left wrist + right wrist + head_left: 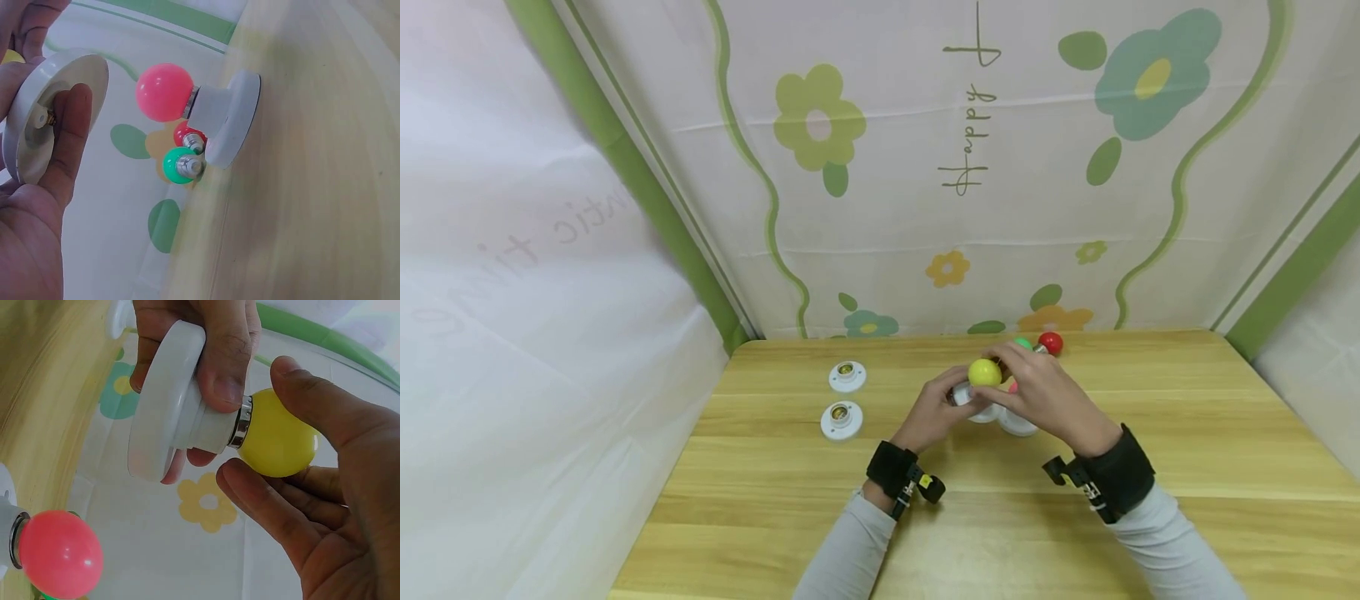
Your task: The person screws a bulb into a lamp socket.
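My left hand (931, 410) grips a white round lamp holder (164, 403), lifted and tilted above the table. Its thumb lies along the neck in the right wrist view, while fingers reach over the hollow underside in the left wrist view. A yellow light bulb (278, 434) sits in this holder, its metal collar showing at the mouth. My right hand (1051, 392) has thumb and fingers around the yellow bulb from opposite sides. Close by on the table, a pink bulb (164, 92) stands in another white holder (240, 115).
Two white lamp holders without bulbs (847, 377) (841, 422) lie left of the hands. Behind the pink bulb, a green bulb (177, 165) and a red bulb (1051, 342) lie loose near the wooden table's (760, 500) back edge. A flowered curtain (880, 208) hangs behind.
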The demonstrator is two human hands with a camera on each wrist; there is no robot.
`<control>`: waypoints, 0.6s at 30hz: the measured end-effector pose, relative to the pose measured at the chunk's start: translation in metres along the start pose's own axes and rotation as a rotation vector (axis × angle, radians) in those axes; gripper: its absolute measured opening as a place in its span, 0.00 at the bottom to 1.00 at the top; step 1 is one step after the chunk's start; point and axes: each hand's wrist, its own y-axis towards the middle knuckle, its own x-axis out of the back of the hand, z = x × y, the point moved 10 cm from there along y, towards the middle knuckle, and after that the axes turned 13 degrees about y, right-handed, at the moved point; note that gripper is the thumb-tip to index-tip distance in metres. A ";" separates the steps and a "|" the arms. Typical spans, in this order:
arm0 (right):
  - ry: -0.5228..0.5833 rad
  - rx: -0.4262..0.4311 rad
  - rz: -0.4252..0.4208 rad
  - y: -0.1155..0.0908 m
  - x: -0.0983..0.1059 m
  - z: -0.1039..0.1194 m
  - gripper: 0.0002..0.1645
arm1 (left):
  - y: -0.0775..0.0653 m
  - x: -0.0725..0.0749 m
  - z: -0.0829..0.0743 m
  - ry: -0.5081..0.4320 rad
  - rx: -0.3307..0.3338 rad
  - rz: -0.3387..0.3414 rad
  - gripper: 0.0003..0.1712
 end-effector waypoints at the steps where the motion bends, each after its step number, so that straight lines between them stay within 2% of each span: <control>1: 0.001 -0.002 -0.002 0.000 0.000 0.000 0.31 | 0.000 0.001 -0.001 0.002 -0.001 -0.004 0.25; 6: 0.023 0.000 -0.021 0.001 0.001 -0.001 0.30 | 0.000 0.002 -0.001 -0.006 0.011 -0.003 0.25; 18: 0.054 0.063 -0.016 0.001 -0.005 0.005 0.32 | -0.001 -0.002 0.010 -0.101 0.095 0.086 0.27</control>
